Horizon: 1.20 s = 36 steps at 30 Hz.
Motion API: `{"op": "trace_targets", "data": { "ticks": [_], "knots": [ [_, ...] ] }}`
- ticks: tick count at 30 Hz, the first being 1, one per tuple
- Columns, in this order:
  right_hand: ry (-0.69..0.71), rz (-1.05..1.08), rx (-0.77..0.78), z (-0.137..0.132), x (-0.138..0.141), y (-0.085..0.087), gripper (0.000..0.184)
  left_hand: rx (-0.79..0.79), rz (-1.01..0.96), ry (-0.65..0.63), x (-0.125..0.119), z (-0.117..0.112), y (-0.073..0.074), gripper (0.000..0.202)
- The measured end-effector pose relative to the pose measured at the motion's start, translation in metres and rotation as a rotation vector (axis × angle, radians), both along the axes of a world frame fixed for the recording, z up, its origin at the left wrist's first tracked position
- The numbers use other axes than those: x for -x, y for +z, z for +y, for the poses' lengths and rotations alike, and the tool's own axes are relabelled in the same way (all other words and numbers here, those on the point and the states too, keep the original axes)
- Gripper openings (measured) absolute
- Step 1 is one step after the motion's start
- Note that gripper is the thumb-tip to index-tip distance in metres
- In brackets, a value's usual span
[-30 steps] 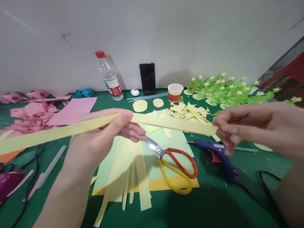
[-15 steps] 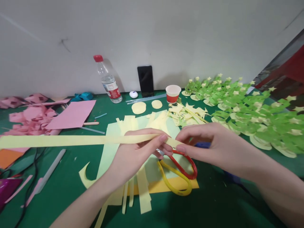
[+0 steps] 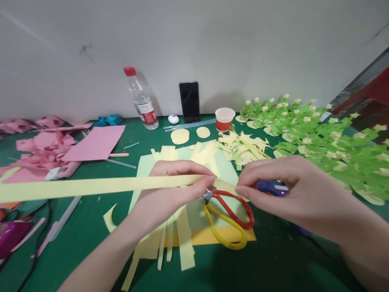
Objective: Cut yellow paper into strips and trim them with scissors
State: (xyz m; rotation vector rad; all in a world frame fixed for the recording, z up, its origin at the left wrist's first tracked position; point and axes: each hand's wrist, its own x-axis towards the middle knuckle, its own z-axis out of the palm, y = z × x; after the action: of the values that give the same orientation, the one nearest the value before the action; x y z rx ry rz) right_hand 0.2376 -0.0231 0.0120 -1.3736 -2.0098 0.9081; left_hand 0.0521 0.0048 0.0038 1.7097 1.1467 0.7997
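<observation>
A long pale yellow paper strip stretches from the left edge of the head view to both hands. My left hand pinches it between thumb and fingers close to its right end. Thumb and fingertips of my right hand are closed on that end, a short span of strip lying between the hands. Beneath them lie scissors with one red and one yellow handle; their blades are mostly hidden by my left hand. Under the scissors are pale green paper and several cut yellow strips.
Green paper trees topped with stars crowd the right. Behind stand a water bottle, a phone and a paper cup. Star-shaped scraps lie before the cup. Pink paper is at left. A blue tool sits behind my right hand.
My right hand has moved slightly right, away from my left, so more strip shows between them. The strip's left part hangs a little lower. The view has shifted slightly.
</observation>
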Motion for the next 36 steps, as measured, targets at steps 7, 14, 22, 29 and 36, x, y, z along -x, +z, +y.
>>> {"op": "trace_targets", "data": {
  "ticks": [7,14,22,29,36],
  "knots": [
    [0.002,-0.023,-0.064,-0.002,-0.012,0.004,0.025,-0.065,-0.002,0.075,0.01,0.004,0.002,0.005],
    [-0.023,-0.057,-0.118,-0.004,-0.019,0.005,0.028,-0.106,-0.105,0.163,0.008,0.003,0.008,0.007],
    [-0.009,-0.152,-0.193,-0.003,-0.034,0.006,0.024,-0.109,-0.081,0.214,0.014,0.003,0.013,0.01],
    [0.031,-0.177,-0.107,0.002,-0.012,0.0,0.018,-0.231,0.096,0.033,0.001,-0.006,-0.001,0.008],
    [0.104,-0.163,-0.125,-0.006,0.009,-0.008,0.033,-0.186,0.056,-0.117,-0.008,-0.013,-0.003,0.012]
  ]
}}
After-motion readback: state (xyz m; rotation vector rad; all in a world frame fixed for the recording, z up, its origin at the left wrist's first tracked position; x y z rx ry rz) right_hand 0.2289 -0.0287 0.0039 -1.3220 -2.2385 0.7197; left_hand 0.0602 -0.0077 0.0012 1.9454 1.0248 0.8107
